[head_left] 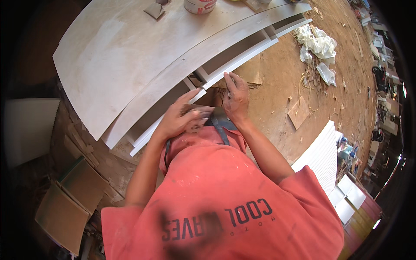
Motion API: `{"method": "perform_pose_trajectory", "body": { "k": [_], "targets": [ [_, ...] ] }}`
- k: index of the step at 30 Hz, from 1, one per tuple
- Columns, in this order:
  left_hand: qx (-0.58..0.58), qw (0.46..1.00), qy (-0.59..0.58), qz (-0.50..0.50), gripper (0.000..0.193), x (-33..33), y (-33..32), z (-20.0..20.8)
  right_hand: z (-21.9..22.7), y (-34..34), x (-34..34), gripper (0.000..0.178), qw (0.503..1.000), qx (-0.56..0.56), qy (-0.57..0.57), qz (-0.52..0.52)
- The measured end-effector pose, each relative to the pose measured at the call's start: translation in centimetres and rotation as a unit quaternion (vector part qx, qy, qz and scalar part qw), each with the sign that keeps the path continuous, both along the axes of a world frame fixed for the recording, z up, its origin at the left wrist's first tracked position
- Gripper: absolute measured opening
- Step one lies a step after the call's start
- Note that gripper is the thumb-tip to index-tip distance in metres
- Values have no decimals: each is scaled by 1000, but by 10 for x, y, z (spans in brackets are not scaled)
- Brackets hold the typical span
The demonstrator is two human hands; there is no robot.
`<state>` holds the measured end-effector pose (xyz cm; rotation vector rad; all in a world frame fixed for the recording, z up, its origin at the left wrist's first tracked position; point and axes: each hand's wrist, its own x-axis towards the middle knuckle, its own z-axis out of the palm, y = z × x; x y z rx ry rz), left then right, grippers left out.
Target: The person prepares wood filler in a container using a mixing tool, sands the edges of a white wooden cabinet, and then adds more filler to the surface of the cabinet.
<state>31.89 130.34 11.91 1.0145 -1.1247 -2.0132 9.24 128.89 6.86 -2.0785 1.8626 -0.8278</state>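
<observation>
My left hand (180, 118) is curled around a small flat brown piece (198, 107), held at chest height just in front of my orange shirt. My right hand (236, 97) reaches forward, and its fingertips press on the near edge of a long white-painted wooden frame (242, 54) with open compartments. That hand holds nothing that I can see. The frame lies against a wide pale board (125, 52) which serves as a work surface. Both hands are smeared with white dust or filler.
A white tub (199, 5) and a small flat tool (154, 9) sit on the board's far side. On the dirt ground to the right lie crumpled white plastic (318, 43), a wood offcut (299, 112) and white ribbed panels (323, 156). Stacked boards (69, 203) lie at lower left.
</observation>
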Motion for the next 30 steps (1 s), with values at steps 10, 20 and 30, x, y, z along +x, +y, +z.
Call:
{"method": "perform_pose_trajectory", "body": {
  "k": [10,20,30],
  "targets": [
    [-88,942,-269,-179,89,-21,-35,-35,10,49,16,59,996,8,8,-93],
    [-180,937,-253,-160,86,-12,-40,-20,2,16,18,58,997,1,62,-54],
    [48,988,-85,-116,67,35,-29,-15,-22,6,22,55,988,-11,145,-53]
  ]
}}
